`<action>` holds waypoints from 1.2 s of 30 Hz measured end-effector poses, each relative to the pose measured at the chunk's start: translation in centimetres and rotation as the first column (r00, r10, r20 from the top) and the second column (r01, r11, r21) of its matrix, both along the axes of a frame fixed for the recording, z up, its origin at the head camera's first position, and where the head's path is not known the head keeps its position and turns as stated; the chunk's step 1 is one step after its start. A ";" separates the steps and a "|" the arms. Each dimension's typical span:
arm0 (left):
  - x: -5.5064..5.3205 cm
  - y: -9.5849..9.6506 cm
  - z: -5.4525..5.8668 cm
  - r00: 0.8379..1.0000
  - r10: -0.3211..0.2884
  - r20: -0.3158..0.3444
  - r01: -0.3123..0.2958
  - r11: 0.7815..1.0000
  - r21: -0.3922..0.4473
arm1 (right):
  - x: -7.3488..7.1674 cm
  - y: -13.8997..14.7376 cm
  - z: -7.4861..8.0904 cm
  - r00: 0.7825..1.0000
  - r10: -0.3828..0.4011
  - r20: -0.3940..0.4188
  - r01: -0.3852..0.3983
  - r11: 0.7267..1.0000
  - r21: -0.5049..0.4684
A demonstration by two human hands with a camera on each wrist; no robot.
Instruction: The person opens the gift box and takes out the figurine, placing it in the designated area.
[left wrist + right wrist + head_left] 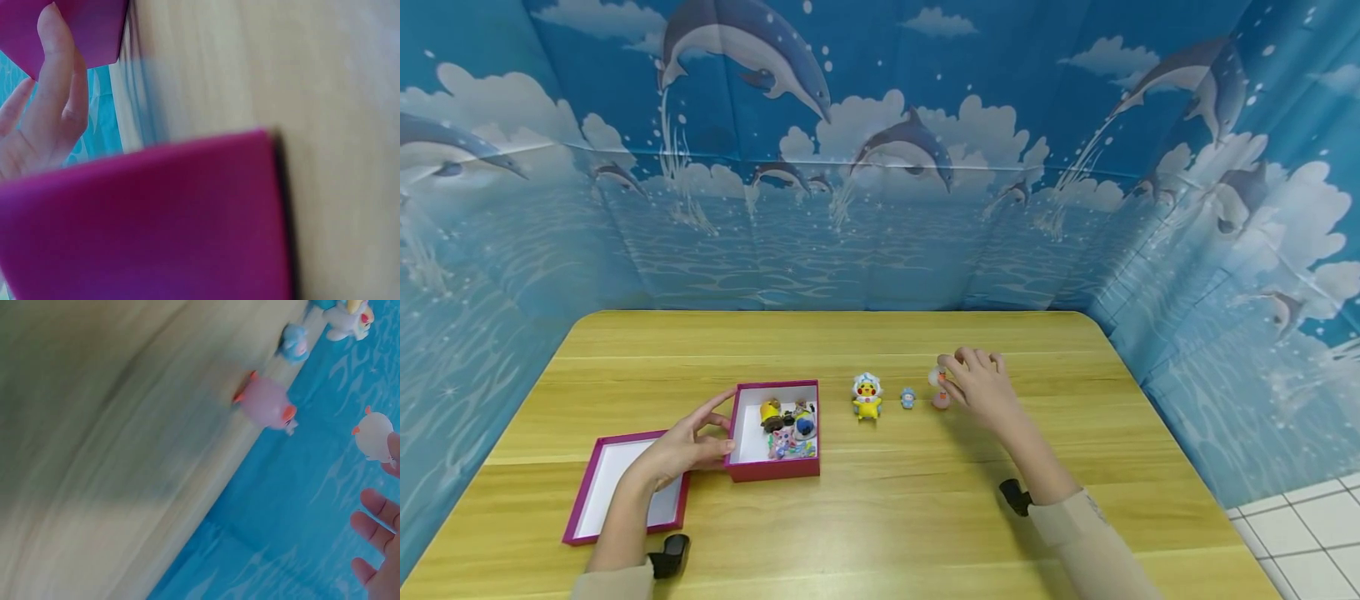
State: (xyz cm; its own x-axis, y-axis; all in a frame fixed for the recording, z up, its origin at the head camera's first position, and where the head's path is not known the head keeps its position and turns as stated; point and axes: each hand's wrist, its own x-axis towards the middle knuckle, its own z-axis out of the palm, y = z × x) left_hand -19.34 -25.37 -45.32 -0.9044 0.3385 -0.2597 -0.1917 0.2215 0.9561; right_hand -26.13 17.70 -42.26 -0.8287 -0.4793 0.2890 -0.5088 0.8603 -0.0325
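Observation:
My left hand (pixel 679 448) rests against the left side of the magenta box (pixel 775 472), its thumb on the side wall and a finger at the far corner. Inside the box lie several small toy figures, among them a yellow-and-brown one (pixel 771 414) and a pink one (pixel 781 442). At the right, my right hand (pixel 981 387) pinches a small white rounded toy figure (pixel 373 437) with orange feet. Close by, a pink rounded toy figure (pixel 265 403) with orange feet stands on the table. To its left are a tiny blue figure (pixel 907 398) and a yellow Pikachu figure (pixel 867 400) with a white hood.
The box lid (pixel 621 475) lies with its white inside up on the wooden table (pixel 865 533), left of the box and partly under the left arm. A blue dolphin-print curtain (pixel 880 250) hangs behind the table's far edge.

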 end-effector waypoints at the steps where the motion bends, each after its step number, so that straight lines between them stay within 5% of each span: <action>1: 0.0 0.0 0.0 1.000 0.000 0.000 0.000 1.000 0.000 | 0.0 0.3 -0.1 1.000 -0.007 0.002 0.007 1.000 0.003; 36: 0.0 0.0 -0.2 1.000 0.006 0.019 -0.006 1.000 -0.001 | -0.2 6.2 -3.9 0.985 -0.124 0.119 0.110 0.987 0.117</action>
